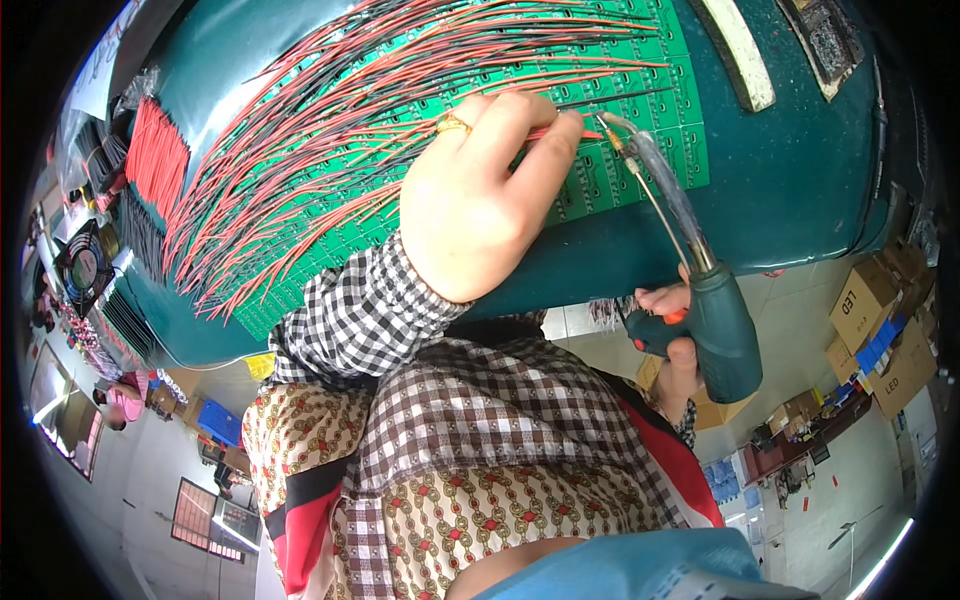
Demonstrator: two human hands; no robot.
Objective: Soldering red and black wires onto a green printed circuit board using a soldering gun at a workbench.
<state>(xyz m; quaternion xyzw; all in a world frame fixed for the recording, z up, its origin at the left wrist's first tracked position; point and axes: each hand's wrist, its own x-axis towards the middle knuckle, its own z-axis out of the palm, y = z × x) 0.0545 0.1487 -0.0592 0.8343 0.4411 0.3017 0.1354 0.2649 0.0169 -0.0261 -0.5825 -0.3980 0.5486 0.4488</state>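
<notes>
My left hand lies over a large green circuit board panel. Its thumb and index finger are pinched on a red wire, whose end shows beside them. At that wire end is the tip of a dark green soldering gun. My right hand is wrapped round the gun's handle, partly hidden behind it. A bent tube and a thin metal rod run from the gun's body to the tip. Rows of red and black wires fan across the panel to the left.
Bundles of red wires and black wires lie at the table's left, near a small black fan. A pale curved bar and a dark stained tray sit at the far right. Cardboard boxes stand beyond the table.
</notes>
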